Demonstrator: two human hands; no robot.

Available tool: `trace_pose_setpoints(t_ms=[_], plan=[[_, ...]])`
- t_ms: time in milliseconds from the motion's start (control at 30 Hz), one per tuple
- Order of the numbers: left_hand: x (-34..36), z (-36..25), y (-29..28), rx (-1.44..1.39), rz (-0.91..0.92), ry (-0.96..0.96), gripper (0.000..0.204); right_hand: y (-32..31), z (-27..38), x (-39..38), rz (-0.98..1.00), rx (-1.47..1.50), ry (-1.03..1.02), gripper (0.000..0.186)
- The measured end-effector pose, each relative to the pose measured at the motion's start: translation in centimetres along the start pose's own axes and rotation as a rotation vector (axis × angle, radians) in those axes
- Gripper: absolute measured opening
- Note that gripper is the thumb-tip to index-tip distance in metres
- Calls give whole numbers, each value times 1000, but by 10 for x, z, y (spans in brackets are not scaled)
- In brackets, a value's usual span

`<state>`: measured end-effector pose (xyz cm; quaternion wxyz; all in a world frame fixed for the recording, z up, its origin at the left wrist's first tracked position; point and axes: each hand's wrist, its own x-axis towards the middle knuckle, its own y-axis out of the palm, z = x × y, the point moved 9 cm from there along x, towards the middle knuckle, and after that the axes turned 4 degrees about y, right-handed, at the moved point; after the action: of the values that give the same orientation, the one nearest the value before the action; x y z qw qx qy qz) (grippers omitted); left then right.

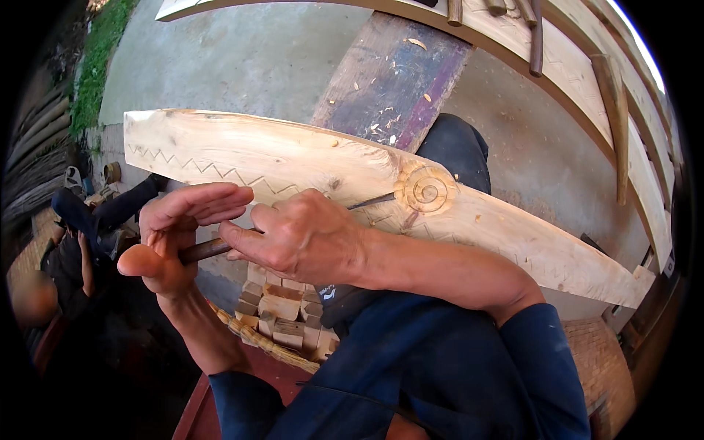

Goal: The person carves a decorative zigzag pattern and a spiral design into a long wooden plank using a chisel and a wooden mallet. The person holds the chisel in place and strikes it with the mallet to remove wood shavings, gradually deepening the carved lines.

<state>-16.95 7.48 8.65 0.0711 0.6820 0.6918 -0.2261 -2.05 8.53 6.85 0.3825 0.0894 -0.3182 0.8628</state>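
Note:
My right hand (301,233) is closed round a carving chisel (374,200). The chisel's dark blade runs out to the right and meets the edge of a round spiral carving (427,192). That carving sits on a long, pale wooden board (271,147), which also bears zigzag lines cut along its length. At the butt end of the chisel's wooden handle (205,251), my left hand (183,227) is open, its fingers stretched out and the palm turned toward the handle. I cannot tell whether the palm touches the butt.
Beneath the board, a worn plank (396,81) holds scattered wood chips. A basket of wood blocks (282,312) stands below my hands. More curved beams (565,81) lie at the upper right, with several wooden tool handles (616,125) on them. Another person (81,249) sits at the left.

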Motion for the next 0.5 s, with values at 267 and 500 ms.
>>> trace_pose_setpoints(t_ms=[267,500], plan=[[-20,18,-8,-14,-78,-8,161,3,2,-2,37,11,3,31],[-26,-7,-37,-320,-264,223,160,0,4,-4,25,29,6,29]])
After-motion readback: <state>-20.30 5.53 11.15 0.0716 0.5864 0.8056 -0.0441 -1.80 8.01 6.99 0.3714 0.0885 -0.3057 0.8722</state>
